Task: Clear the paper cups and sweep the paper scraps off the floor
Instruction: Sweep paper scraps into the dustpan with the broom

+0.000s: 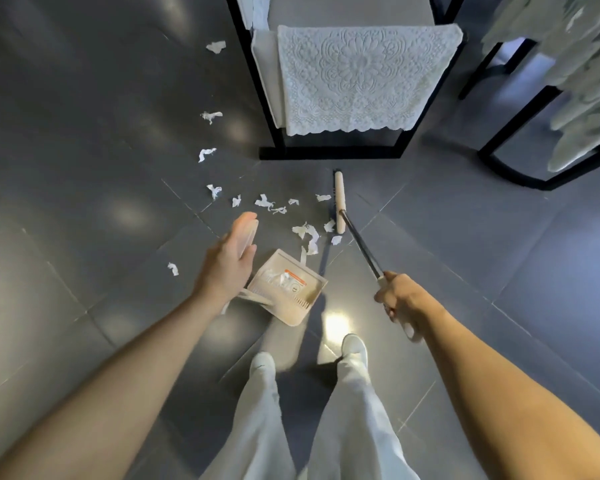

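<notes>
Several paper scraps (308,234) are strewn on the floor (84,209) between broom (339,202) and dustpan (288,287), so the broom, clasped by the right hand (402,294), should be drawn in short low strokes toward the dustpan, whose handle (251,233) is touched by the left hand's (227,261) straight fingers (242,224).

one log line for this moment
step: sweeping | right hand: grips broom | broom head: on floor by paper scraps | left hand: open, near dustpan | dustpan: on floor, scraps inside
</notes>
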{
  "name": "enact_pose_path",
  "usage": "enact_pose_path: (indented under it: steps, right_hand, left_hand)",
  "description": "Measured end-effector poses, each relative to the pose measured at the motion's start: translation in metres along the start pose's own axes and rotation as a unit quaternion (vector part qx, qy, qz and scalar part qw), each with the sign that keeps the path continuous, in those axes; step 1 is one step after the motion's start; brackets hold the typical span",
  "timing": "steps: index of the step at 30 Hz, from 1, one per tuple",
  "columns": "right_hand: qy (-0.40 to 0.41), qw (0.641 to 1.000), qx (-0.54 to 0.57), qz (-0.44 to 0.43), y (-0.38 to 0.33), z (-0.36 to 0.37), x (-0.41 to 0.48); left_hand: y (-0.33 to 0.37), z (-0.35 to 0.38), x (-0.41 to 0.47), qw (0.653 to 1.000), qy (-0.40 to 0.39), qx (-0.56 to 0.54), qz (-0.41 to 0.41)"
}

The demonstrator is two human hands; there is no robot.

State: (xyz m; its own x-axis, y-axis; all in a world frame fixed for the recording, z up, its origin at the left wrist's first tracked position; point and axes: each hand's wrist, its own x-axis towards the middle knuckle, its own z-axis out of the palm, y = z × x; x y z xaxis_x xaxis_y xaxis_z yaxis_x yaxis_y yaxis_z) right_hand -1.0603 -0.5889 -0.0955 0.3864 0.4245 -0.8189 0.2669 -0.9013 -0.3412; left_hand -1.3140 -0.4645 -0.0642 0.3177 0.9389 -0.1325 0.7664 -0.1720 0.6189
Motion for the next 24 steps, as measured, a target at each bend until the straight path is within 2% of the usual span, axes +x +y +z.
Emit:
enact_pose_path:
  steps: [3,5,12,17,24]
  right_hand:
    - [-0.044,0.999,-0.006,0.012,-0.008,0.025,-0.021]
    - [-0.056,0.998,0.026,0.028,-0.009,0.033,-0.037]
    - [-0.025,0.997,0.055,0.049,-0.026,0.028,-0.068]
    - [0.017,1.0,0.007,0.015,-0.041,0.034,-0.051]
    - [0.027,0.99,-0.138,-0.001,-0.057,0.06,-0.034]
  left_hand:
    - [-0.007,-0.006,0.012,1.0,-0.017,-0.015,0.021]
    - [-0.012,-0.013,0.016,0.999,-0.027,-0.022,0.031]
    - [-0.041,-0.035,0.007,0.999,-0.016,-0.043,0.021]
    - [-0.06,-0.05,0.001,0.998,0.023,-0.059,0.003]
    - [-0.059,-0.051,0.034,0.998,0.02,-0.05,0.023]
